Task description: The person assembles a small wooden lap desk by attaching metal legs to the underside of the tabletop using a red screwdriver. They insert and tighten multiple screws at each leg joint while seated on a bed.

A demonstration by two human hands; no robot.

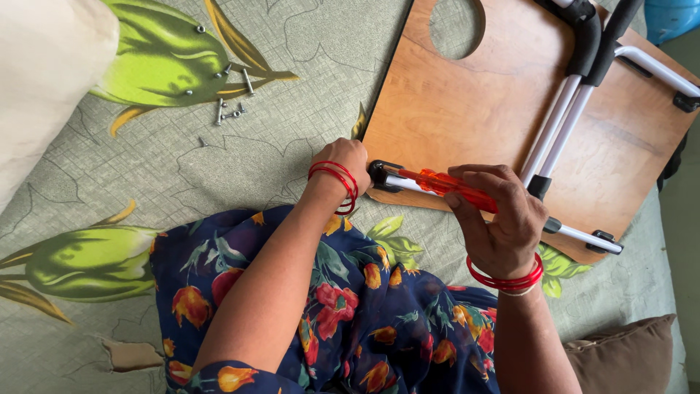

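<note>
We note grey-green bedsheet (219,168) with large green-and-yellow flower prints covering surface; loose silver screws (230,109) scattered on upper flower print (164,62); cream pillow (44,80) at upper left corner; brown cushion (627,354) at lower right; blue object (671,16) at top right edge, kind unclear; we see dark blue floral garment (343,328) spread across lower centre; torn patch (131,355) in sheet at lower left.
</note>
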